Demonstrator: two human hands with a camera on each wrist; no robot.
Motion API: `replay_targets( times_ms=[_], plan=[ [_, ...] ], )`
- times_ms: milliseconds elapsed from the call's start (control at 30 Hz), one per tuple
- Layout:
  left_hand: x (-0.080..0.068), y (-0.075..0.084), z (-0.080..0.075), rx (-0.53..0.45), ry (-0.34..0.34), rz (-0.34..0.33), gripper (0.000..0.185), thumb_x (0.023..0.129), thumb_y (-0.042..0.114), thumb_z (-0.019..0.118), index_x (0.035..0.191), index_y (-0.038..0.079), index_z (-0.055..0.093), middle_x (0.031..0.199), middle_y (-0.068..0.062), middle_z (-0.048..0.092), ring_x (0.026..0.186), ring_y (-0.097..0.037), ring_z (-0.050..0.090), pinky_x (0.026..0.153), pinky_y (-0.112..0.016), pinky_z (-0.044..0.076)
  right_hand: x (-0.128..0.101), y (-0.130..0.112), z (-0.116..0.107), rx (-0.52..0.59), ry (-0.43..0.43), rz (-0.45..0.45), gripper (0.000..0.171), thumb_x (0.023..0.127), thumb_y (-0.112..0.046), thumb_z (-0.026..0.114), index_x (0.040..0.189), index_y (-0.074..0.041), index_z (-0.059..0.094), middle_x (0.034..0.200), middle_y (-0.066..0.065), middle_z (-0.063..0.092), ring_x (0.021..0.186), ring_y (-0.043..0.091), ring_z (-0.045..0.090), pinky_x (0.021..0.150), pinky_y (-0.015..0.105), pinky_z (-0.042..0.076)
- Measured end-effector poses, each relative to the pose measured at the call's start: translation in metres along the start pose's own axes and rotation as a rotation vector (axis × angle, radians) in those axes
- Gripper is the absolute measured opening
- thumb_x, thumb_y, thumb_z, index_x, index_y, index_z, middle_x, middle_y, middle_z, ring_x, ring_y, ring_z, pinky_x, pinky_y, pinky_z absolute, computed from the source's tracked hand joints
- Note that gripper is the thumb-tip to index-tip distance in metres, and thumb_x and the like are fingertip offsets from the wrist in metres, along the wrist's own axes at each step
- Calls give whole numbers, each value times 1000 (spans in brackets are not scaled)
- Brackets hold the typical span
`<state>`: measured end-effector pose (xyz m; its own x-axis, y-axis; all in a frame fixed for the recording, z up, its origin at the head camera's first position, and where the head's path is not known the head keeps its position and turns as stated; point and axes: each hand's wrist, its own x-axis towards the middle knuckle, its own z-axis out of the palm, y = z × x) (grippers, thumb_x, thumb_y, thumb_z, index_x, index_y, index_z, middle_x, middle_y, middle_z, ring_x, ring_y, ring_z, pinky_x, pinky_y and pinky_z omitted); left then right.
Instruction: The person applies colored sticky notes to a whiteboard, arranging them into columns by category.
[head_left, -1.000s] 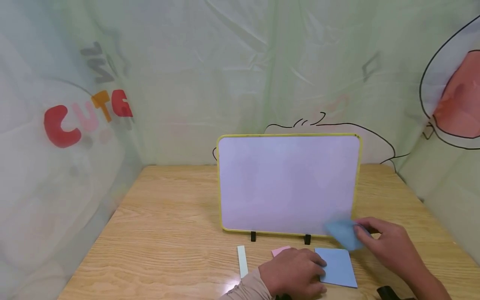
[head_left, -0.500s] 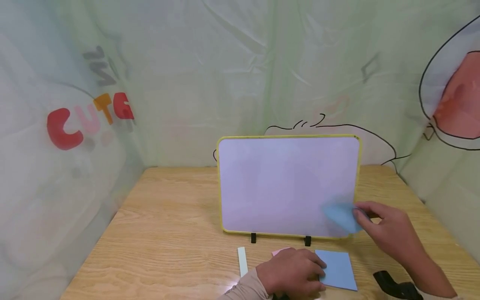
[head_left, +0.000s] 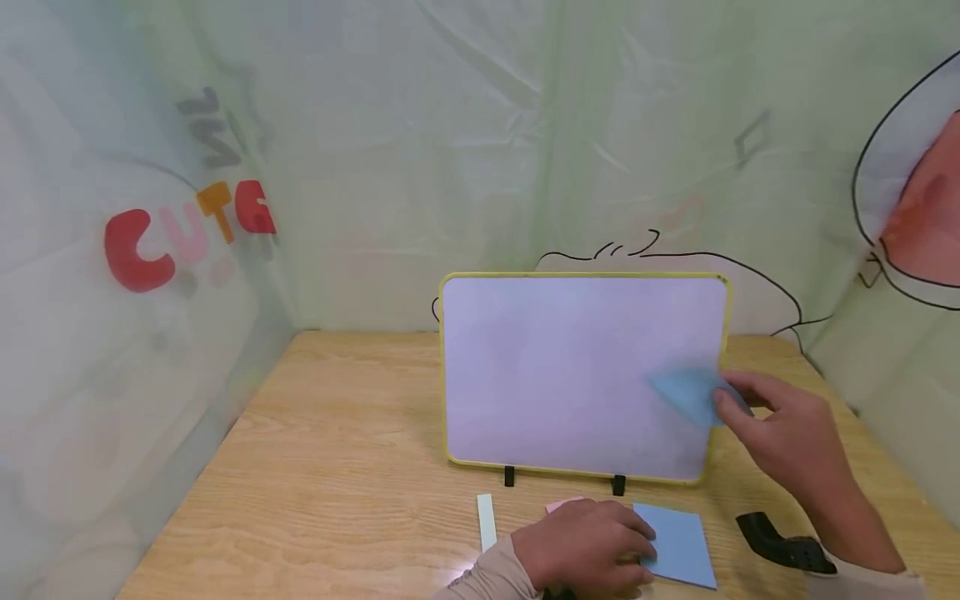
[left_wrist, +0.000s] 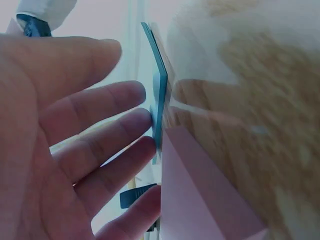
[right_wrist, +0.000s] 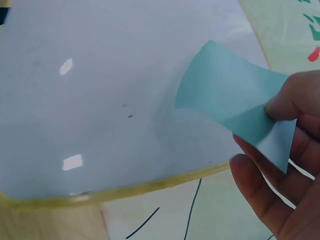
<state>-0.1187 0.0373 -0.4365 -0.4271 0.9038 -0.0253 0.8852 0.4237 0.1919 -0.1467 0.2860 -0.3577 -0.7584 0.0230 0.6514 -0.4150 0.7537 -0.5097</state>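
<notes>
Pinching a single blue sticky note (head_left: 690, 394) between thumb and fingertips, right hand (head_left: 787, 437) up in front of the whiteboard's (head_left: 570, 375) lower right area, note's free edge curling toward the white surface and seemingly just short of it or barely brushing it in the right wrist view (right_wrist: 227, 92). Lifted noticeably over the last second: earlier low by the board's bottom right corner near the stand feet, now higher and level with the board's middle band. Read as the note carried off the pad and on its way to be stuck on the board, not yet pressed flat.

Resting palm-down on the tabletop (head_left: 337, 467), left hand (head_left: 588, 550) with fingers straight and relaxed, fingertips pressed on the near left edge of the blue sticky-note pad (head_left: 678, 546), pinning it rather than gripping; same spot as a second ago. Seen edge-on in the left wrist view, pad (left_wrist: 160, 95) just at the fingertips (left_wrist: 142, 117), pink sticky note (left_wrist: 200, 195) beside it.

Lying partly under the left hand, pink note (head_left: 562, 503); just left of it, a pale green paper strip (head_left: 486, 523). Standing upright on two black feet, yellow-framed board, blank. Strapped at the right wrist, black camera mount (head_left: 783, 546).
</notes>
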Motion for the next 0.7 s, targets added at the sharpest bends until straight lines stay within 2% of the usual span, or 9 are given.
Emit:
replay_targets(
  times_ms=[167,267,367,533,700],
  plan=[
    [1,-3,1,-30,2,40,31,104,43,52,126,32,70,132,22,58,123,11,44,93,-6,35,10,-7,2,18,98,33,20,83,-2,75,103,3,76,89,-43,52,77,-24,49,71,2,36],
    [3,-4,1,-42,16,57,30,104,41,52,125,31,71,126,24,61,118,12,47,93,-6,34,15,-11,4,36,160,48,19,83,-3,75,101,3,77,87,-45,51,77,-24,50,70,2,36],
    [4,-5,0,-60,17,70,29,104,39,53,124,29,71,124,24,62,116,13,47,93,-5,34,18,-13,7,63,218,11,17,84,-2,72,99,2,77,90,-41,55,78,-22,52,69,2,37],
    [4,-8,-4,-70,27,105,30,105,36,51,126,27,71,126,21,62,120,12,47,96,-5,31,25,-13,9,94,310,-102,16,86,-1,67,97,5,77,97,-26,64,81,-20,54,75,3,39],
    [3,-14,-10,-36,71,124,30,105,35,51,125,25,71,123,19,64,118,11,50,96,-3,29,29,-16,10,86,384,-116,18,88,-3,64,95,6,77,94,-24,62,82,-19,55,77,6,40]
  ],
)
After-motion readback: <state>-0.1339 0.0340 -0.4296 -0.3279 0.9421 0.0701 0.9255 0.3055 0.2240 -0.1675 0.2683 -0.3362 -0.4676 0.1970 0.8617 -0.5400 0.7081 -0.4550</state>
